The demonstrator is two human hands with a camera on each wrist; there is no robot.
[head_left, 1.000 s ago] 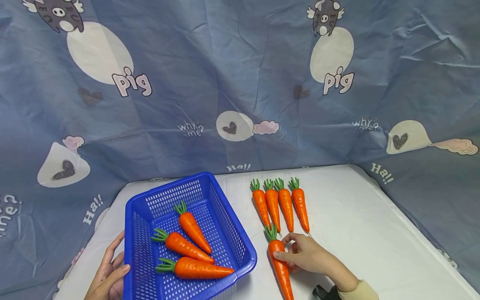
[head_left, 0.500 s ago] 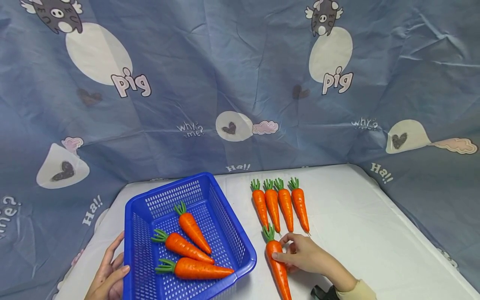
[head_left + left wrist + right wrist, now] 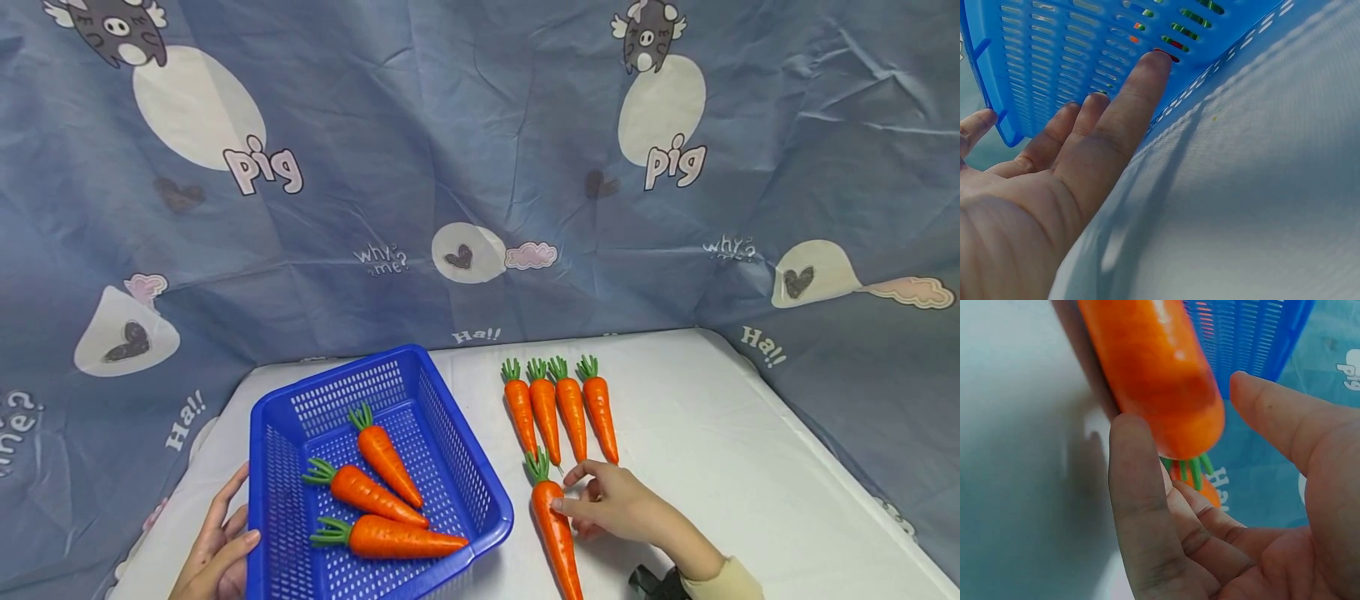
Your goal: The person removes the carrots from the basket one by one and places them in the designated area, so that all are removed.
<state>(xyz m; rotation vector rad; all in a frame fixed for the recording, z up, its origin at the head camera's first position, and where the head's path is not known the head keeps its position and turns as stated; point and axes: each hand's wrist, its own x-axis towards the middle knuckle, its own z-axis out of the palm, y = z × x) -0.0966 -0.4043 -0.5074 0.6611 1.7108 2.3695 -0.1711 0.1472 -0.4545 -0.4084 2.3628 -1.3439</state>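
A blue plastic basket (image 3: 472,467) holds three carrots, among them one lying crosswise (image 3: 408,537) near its front. My left hand (image 3: 217,554) is at the basket's left side, its fingers extended along the slotted wall (image 3: 1072,50) and the thumb at the rim. Right of the basket, a single carrot (image 3: 557,533) lies on the white cloth with its green top pointing away. My right hand (image 3: 622,504) is beside that carrot, thumb and fingers spread apart. In the right wrist view the thumb (image 3: 1272,412) stands off the carrot (image 3: 1160,381), while one fingertip is right at its underside.
Several carrots (image 3: 570,417) lie side by side in a row behind the single one, tops facing the back. A white cloth (image 3: 690,417) covers the table. A blue printed curtain (image 3: 480,167) hangs behind and along the sides.
The single carrot has shifted slightly left. My right hand held it, then loosened, and its thumb has drawn back to the right. The left hand and basket have stayed put.
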